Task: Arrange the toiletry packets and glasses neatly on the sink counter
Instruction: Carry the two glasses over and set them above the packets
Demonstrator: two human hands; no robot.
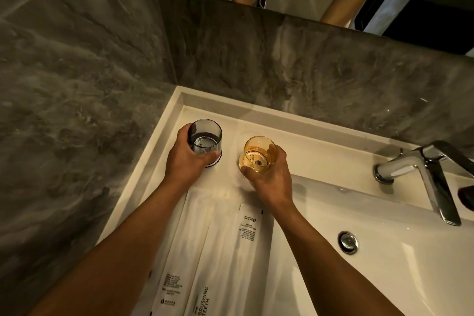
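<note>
Nearest the camera, the toiletry packets (225,251) lie flat on the sink counter (295,154), long white sleeves side by side and running roughly parallel from the near edge toward the back wall, between the two forearms; one reads "BRUSHING TEETH". They look squared up already, though their near ends run out of view, so I cannot say the row is finished. Beyond them the left hand (186,161) is wrapped around the grey glass (205,138), thumb and fingers closed on its lower wall, the glass upright over a small ridged coaster (216,161) whose edge peeks out beneath; whether it is fully seated I cannot tell. Just beside it, the right hand (269,174) is clamped on the amber glass (259,154), thumb on the near side and fingers curled round the far side, the glass tipped slightly toward the camera and seemingly at or barely above the counter. Both arms reach forward, wrists fairly straight. By my judgement the packets are largely done and what remains is setting both glasses down level, side by side, behind them. The faucet (420,172) stands well off to the right.
</note>
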